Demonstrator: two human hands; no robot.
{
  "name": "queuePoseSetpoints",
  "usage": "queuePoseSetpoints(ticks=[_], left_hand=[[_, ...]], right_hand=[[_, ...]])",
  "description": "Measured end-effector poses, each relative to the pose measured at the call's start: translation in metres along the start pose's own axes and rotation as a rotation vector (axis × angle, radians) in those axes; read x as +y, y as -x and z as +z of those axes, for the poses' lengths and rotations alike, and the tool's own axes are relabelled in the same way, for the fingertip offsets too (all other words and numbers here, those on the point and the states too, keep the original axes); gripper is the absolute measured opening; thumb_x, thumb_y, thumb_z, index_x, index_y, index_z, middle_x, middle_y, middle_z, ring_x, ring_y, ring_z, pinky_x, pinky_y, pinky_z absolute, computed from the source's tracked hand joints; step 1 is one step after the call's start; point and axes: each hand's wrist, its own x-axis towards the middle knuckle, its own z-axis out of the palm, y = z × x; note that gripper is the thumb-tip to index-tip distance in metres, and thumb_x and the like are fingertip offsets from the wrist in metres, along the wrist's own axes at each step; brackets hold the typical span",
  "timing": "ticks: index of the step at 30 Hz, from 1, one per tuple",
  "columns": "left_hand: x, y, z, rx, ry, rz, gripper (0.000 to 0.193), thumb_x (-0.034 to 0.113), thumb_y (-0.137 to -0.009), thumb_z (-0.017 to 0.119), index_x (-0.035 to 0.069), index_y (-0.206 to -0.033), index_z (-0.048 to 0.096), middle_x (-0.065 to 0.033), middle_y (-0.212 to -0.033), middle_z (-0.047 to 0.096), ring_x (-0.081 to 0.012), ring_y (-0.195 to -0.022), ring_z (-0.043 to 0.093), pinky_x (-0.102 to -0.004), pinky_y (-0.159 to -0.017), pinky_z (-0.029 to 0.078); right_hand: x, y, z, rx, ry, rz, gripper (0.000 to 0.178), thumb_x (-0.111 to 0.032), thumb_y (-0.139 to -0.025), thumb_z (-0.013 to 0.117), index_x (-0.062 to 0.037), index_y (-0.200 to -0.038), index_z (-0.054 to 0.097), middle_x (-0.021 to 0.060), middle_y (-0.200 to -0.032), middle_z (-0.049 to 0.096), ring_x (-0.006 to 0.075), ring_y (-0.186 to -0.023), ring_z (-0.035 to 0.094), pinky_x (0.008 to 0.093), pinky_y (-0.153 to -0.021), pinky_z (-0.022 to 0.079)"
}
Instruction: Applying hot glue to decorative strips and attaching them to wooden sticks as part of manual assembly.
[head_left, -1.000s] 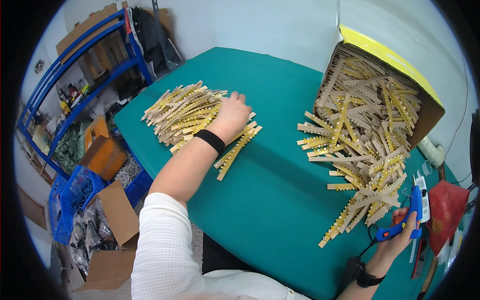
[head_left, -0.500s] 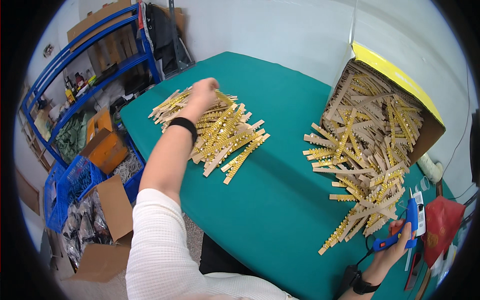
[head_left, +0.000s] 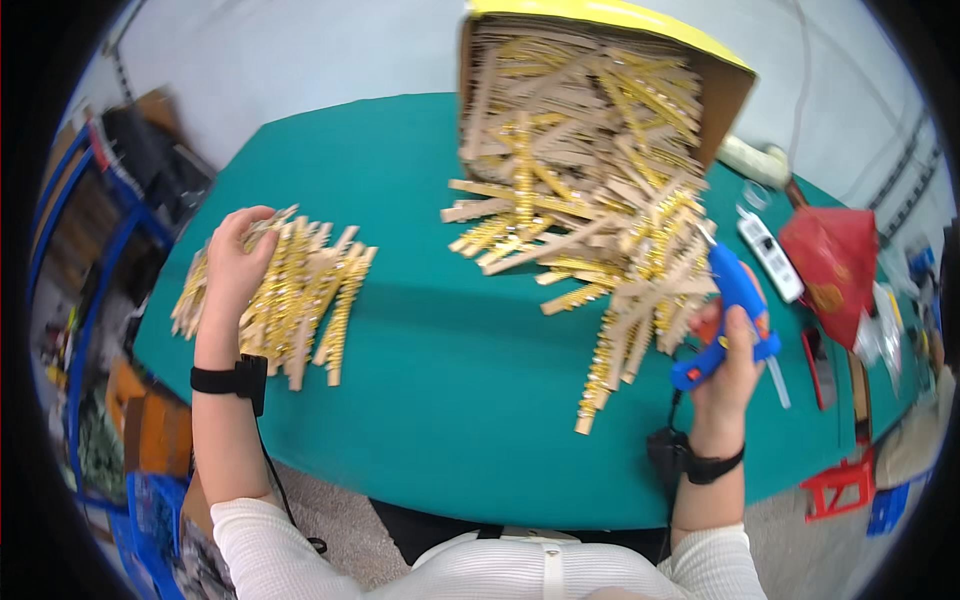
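Observation:
On the left of the table lies a pile of flat wooden strips (head_left: pixel 300 290) trimmed with yellow beaded braid. My left hand (head_left: pixel 238 262) is over the far side of this pile, its fingers curved and the thumb apart from them, with strips just beyond the fingertips. In my right hand (head_left: pixel 738 365) is a blue hot glue gun (head_left: pixel 735 285), gripped round its handle, with the nozzle pointing up and away beside the right-hand heap of strips (head_left: pixel 600 240). That larger heap spills out of a cardboard box (head_left: pixel 728 95) with a yellow flap, lying on its side.
Right of the glue gun lie a white power strip (head_left: pixel 770 255), a red bag (head_left: pixel 828 270) and a red-edged dark flat object (head_left: pixel 818 368). A clear glue stick (head_left: pixel 778 383) lies near my right hand. Blue shelving (head_left: pixel 85 330) stands beyond the table's left edge.
The view has swung right. My left hand has opened its pinch above the left pile, and the glue gun has come up beside the right heap.

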Motion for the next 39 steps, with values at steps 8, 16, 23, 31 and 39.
queuePoseSetpoints(ticks=[8,16,23,31,39], left_hand=[[0.182,0.031,0.167,-0.469,0.281,0.43,0.028,0.013,-0.071,0.063,0.003,-0.097,0.059,-0.0143,-0.102,0.058,-0.0313,-0.096,0.053,-0.0396,-0.084,0.044],[0.205,0.017,0.262,-0.532,0.18,0.228,0.024,0.014,-0.077,0.056,0.003,-0.098,0.059,-0.0177,-0.092,0.06,-0.0327,-0.081,0.057,-0.0419,-0.077,0.046],[0.252,0.032,0.148,-0.937,1.044,-0.044,0.025,0.009,-0.085,0.045,0.002,-0.107,0.054,-0.0017,-0.074,0.057,-0.0093,-0.062,0.053,-0.023,-0.057,0.044],[0.276,0.082,0.109,-1.377,1.326,-0.083,0.034,0.008,-0.086,0.046,0.004,-0.12,0.04,-0.0029,-0.084,0.055,-0.0066,-0.066,0.053,-0.021,-0.059,0.046],[0.295,0.09,0.116,-1.174,1.46,-0.047,0.026,0.011,-0.09,0.046,0.0,-0.113,0.047,-0.0048,-0.086,0.056,-0.0093,-0.069,0.057,-0.0206,-0.057,0.049]], right_hand=[[-0.01,0.001,-0.009,-0.001,-0.06,0.048,0.06,-0.029,-0.08,0.061,0.0012,-0.124,0.036,0.0096,-0.092,0.056,0.0133,-0.072,0.057,0.0279,-0.067,0.049],[-0.01,0.003,-0.012,-0.004,-0.128,0.043,0.062,-0.029,-0.078,0.063,0.0008,-0.125,0.035,0.0091,-0.091,0.055,0.0128,-0.075,0.057,0.0278,-0.066,0.049],[-0.013,-0.003,-0.014,0.039,-0.135,0.073,0.058,-0.008,-0.077,0.063,-0.003,-0.127,0.033,0.007,-0.091,0.054,0.0114,-0.079,0.054,0.0256,-0.071,0.046],[-0.024,0.005,-0.006,-0.001,-0.104,0.035,0.067,-0.01,-0.074,0.065,-0.0008,-0.129,0.029,0.0092,-0.096,0.054,0.0144,-0.086,0.055,0.0271,-0.076,0.046],[-0.022,0.008,-0.006,-0.019,-0.077,-0.004,0.065,-0.004,-0.074,0.063,-0.0025,-0.129,0.028,0.0086,-0.097,0.053,0.0122,-0.085,0.053,0.0268,-0.076,0.046]])
